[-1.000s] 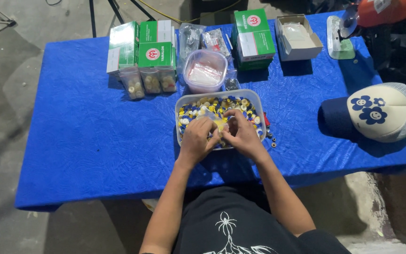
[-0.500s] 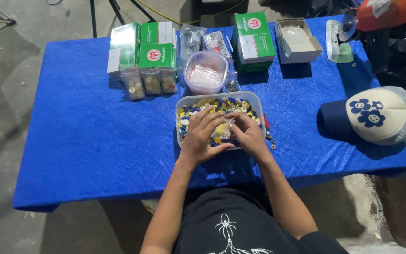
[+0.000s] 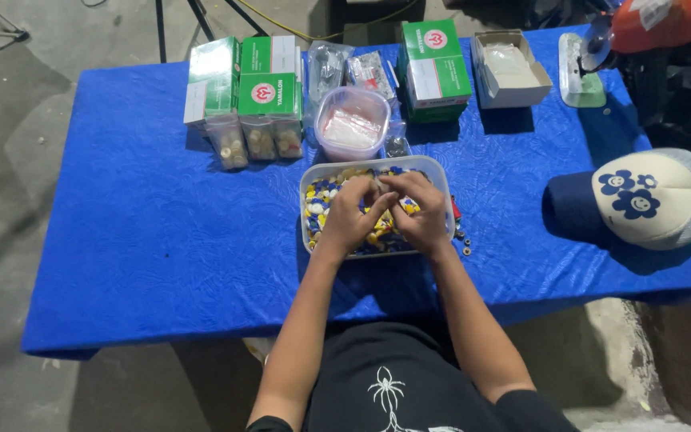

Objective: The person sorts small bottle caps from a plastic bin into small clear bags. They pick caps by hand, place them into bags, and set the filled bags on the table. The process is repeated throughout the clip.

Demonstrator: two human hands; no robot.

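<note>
Blue cloth-covered desk (image 3: 161,240). Green-and-white boxes (image 3: 243,76) stacked far left, small clear bags of pale beads (image 3: 257,144) just in front. Round clear tub (image 3: 352,124) mid-back. Second green box stack (image 3: 433,68) beside open cardboard box (image 3: 509,68). Navy-and-cream flowered cap (image 3: 641,200) at right edge. Few loose rings (image 3: 463,240) on cloth.

cap (image 3: 649,196) right of tray (image 3: 438,170)
</note>
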